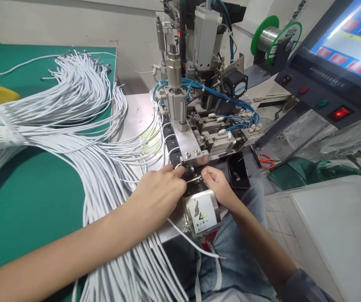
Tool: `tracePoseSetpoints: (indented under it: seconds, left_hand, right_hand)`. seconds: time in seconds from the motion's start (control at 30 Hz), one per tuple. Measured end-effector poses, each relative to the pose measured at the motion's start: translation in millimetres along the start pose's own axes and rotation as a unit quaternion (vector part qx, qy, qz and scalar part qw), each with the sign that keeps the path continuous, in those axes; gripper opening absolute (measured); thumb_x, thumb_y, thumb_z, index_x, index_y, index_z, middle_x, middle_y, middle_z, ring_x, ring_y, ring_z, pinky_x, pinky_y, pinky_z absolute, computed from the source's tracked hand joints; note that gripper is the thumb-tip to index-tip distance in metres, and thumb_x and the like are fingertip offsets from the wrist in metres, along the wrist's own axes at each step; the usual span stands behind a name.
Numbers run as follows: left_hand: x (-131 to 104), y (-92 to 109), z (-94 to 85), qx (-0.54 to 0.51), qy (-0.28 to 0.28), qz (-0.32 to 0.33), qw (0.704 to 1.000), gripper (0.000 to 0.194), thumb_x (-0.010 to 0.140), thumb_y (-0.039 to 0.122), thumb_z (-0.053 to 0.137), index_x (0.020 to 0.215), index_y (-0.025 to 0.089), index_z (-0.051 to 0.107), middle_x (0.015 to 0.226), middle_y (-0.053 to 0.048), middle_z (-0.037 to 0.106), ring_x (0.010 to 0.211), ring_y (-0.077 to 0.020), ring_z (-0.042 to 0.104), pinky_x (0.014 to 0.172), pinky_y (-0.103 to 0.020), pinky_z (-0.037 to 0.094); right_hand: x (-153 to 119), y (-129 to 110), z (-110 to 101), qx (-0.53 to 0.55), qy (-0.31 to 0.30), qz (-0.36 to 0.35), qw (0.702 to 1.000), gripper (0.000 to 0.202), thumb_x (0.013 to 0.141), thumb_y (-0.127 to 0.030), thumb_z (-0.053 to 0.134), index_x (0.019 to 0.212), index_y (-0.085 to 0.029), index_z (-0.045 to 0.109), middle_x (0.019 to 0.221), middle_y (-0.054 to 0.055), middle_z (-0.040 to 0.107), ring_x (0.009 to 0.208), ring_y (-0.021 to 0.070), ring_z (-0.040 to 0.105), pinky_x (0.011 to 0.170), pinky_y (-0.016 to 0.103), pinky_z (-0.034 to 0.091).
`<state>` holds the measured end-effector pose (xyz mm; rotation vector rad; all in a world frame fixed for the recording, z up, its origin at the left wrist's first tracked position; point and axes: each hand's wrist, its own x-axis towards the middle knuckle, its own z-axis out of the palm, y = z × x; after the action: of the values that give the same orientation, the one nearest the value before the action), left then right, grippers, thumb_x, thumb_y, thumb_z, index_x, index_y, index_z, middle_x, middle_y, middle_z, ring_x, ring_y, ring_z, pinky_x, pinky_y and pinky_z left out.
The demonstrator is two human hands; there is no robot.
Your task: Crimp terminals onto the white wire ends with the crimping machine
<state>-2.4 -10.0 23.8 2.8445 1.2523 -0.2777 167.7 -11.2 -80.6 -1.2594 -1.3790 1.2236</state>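
A short length of white cable [194,180] runs between my two hands at the front of a benchtop machine [190,140]. My left hand [163,188] is closed on the cable, its fingers curled beside the machine's black feed track [172,147]. With thumb and forefinger, my right hand [215,183] pinches the cable's end by a small metal fixture; the tip itself is hidden. Below both hands sits a metal cover with a white label [201,212]. One loose cable [196,247] with a bared pinkish end hangs under my left hand.
Bundled white cables [98,180] spread across the green mat [51,188], tied by a white strap [10,130]. A solder wire spool [273,37] and a touchscreen panel [340,63] stand right. Orange-handled scissors [266,161] lie beyond a black tray [238,171]. A pale bin [340,222] is at right.
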Motion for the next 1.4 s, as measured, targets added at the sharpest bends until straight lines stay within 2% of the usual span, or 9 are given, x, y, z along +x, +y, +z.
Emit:
tracePoseSetpoints:
  seconds: [0.17,0.27,0.37,0.53,0.67,0.97,1.2,1.3,1.4]
  left_hand:
    - [1.1,1.3,1.5,0.037,-0.015,-0.024,0.999,0.022,0.074,0.004,0.046,0.071,0.015,0.064,0.076,-0.006,0.06,0.058,-0.018,0.057,0.042,-0.026,0.027]
    - [1.8,-1.0,5.6,0.074,0.021,-0.058,0.995,0.023,0.077,0.006,0.042,0.079,0.011,0.064,0.074,-0.008,0.059,0.057,-0.0202,0.059,0.041,-0.026,0.028]
    - [0.2,-0.1,5.5,0.077,0.061,-0.06,0.993,0.023,0.078,0.005,0.04,0.078,0.01,0.062,0.071,-0.008,0.059,0.055,-0.0204,0.059,0.041,-0.026,0.03]
    - [-8.3,18.9,6.1,-0.092,0.169,0.138,0.972,0.024,0.087,0.017,0.04,0.079,0.013,0.062,0.067,-0.004,0.059,0.057,-0.0154,0.057,0.049,-0.026,0.04]
    - [-11.6,33.0,18.8,-0.248,0.179,0.271,0.913,0.027,0.092,0.024,0.039,0.096,0.012,0.063,0.08,-0.007,0.065,0.075,-0.0151,0.061,0.064,-0.025,0.049]
    - [-10.8,34.6,27.4,-0.323,0.146,0.33,0.875,0.029,0.091,0.026,0.042,0.101,0.009,0.063,0.085,-0.01,0.067,0.08,-0.0167,0.06,0.07,-0.026,0.049]
    - [-6.7,29.0,27.6,-0.385,0.219,0.276,0.853,0.021,0.088,0.027,0.051,0.088,0.013,0.065,0.075,-0.006,0.065,0.069,-0.0138,0.057,0.065,-0.025,0.046]
    - [-3.9,26.4,25.3,-0.438,0.233,0.255,0.83,0.019,0.09,0.02,0.048,0.085,0.014,0.066,0.071,-0.004,0.064,0.064,-0.0102,0.057,0.061,-0.02,0.045]
    - [-3.5,25.8,23.2,-0.465,0.235,0.231,0.822,0.021,0.09,0.02,0.047,0.08,0.015,0.065,0.066,-0.003,0.062,0.06,-0.0087,0.055,0.057,-0.018,0.043]
  right_hand:
    - [-17.3,-16.7,-8.3,-0.044,0.031,0.004,0.999,0.027,0.082,-0.028,0.045,0.058,-0.019,0.039,0.055,-0.006,0.034,0.051,0.0088,0.03,0.049,0.022,0.026]
    - [-56.9,-35.9,-12.8,-0.145,0.111,0.001,0.983,0.029,0.085,-0.028,0.043,0.058,-0.019,0.044,0.054,-0.004,0.04,0.052,0.0097,0.037,0.05,0.023,0.028]
    - [-102.0,-48.8,-14.8,-0.226,0.069,0.041,0.971,0.013,0.081,-0.028,0.054,0.073,-0.019,0.06,0.064,-0.001,0.059,0.059,0.0122,0.051,0.056,0.023,0.039]
    - [-138.6,-44.3,-9.4,-0.219,-0.016,0.101,0.97,0.013,0.074,-0.022,0.062,0.086,-0.019,0.066,0.082,0.002,0.07,0.075,0.0165,0.063,0.071,0.025,0.048]
    - [-138.4,-35.5,1.2,-0.179,-0.029,0.095,0.979,0.011,0.076,-0.014,0.055,0.072,-0.017,0.065,0.068,0.0,0.067,0.064,0.0138,0.061,0.062,0.022,0.047]
    - [-147.4,-40.7,26.2,-0.193,-0.109,-0.001,0.975,0.015,0.077,-0.009,0.054,0.069,-0.018,0.063,0.065,-0.001,0.064,0.063,0.0125,0.059,0.06,0.023,0.042]
    - [-114.9,-59.2,-4.4,-0.011,0.066,-0.03,0.997,0.003,0.077,-0.018,0.063,0.075,-0.021,0.064,0.069,-0.001,0.066,0.062,0.0112,0.06,0.055,0.02,0.045]
    - [-96.2,-59.7,-8.1,0.115,0.086,-0.027,0.989,0.004,0.078,-0.023,0.064,0.082,-0.022,0.066,0.066,-0.002,0.065,0.056,0.0101,0.058,0.053,0.021,0.045]
    - [-86.7,-59.6,-3.2,0.132,0.091,-0.074,0.984,0.008,0.082,-0.025,0.06,0.082,-0.023,0.068,0.068,-0.001,0.062,0.059,0.0097,0.056,0.055,0.022,0.044]
